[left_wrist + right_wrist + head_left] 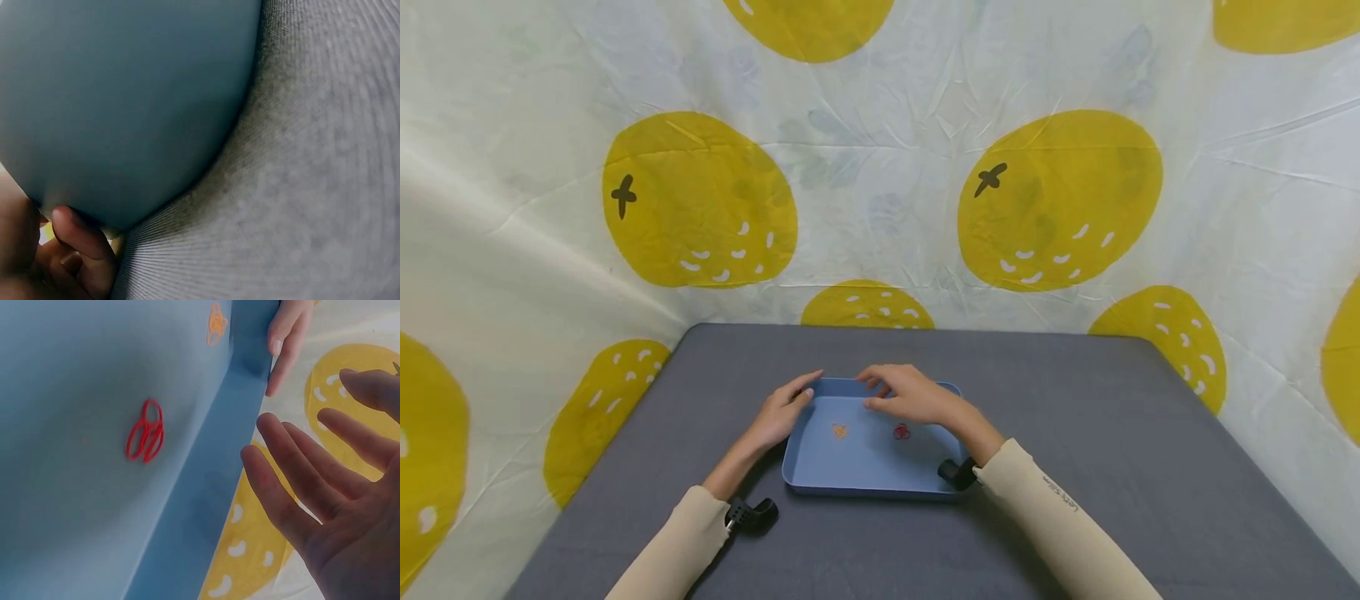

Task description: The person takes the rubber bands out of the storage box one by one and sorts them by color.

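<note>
A shallow blue tray rests on the grey table. My left hand holds its left side near the far corner, the thumb at the rim and the fingers outside the wall; in the left wrist view a curled finger sits against the tray's outer edge. My right hand hovers over the far right part of the tray, fingers spread and loosely bent, holding nothing. On the tray floor below it lies a red rubber band bunched into several loops. An orange rubber band, bunched likewise, lies to its left in the head view.
The grey cloth-covered table extends around the tray on all sides. A white curtain with large yellow fruit prints hangs behind and beside it. Black wrist mounts sit on both forearms, the right one overlapping the tray's near right corner.
</note>
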A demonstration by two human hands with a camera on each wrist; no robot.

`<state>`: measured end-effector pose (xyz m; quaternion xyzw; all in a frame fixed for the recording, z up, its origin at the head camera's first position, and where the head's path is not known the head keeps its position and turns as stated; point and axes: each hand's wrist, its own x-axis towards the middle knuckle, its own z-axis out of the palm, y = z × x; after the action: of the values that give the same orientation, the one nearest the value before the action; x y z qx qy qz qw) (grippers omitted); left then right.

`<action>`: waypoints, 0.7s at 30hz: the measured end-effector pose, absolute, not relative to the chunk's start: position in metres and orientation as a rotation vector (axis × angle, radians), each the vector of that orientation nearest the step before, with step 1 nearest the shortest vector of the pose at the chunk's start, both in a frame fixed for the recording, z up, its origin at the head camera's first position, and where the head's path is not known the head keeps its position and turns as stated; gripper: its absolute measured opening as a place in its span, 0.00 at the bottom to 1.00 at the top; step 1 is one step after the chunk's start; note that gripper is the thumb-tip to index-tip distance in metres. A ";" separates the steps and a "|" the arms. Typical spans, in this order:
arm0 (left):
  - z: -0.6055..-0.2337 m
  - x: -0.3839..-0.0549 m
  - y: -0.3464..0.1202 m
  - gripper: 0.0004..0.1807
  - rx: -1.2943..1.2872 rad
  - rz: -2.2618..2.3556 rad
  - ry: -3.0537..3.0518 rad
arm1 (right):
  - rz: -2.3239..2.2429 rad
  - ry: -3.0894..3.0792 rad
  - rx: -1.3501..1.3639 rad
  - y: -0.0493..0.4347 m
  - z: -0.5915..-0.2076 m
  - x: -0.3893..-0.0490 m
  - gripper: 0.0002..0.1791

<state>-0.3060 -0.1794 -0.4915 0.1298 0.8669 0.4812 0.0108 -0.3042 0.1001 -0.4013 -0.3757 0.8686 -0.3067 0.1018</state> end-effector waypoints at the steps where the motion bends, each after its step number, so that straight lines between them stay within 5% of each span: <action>1: -0.492 -0.306 -0.180 0.24 0.406 1.509 2.694 | -0.903 2.561 -1.113 0.097 -0.402 -0.305 0.25; 21: -0.497 -0.309 -0.182 0.23 0.488 1.581 2.665 | -0.761 2.516 -1.087 0.059 -0.428 -0.321 0.14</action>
<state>-0.3088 -0.1824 -0.4969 0.1556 0.8496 0.5039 0.0024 -0.3214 0.0590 -0.4282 -0.3779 0.8748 -0.2646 0.1478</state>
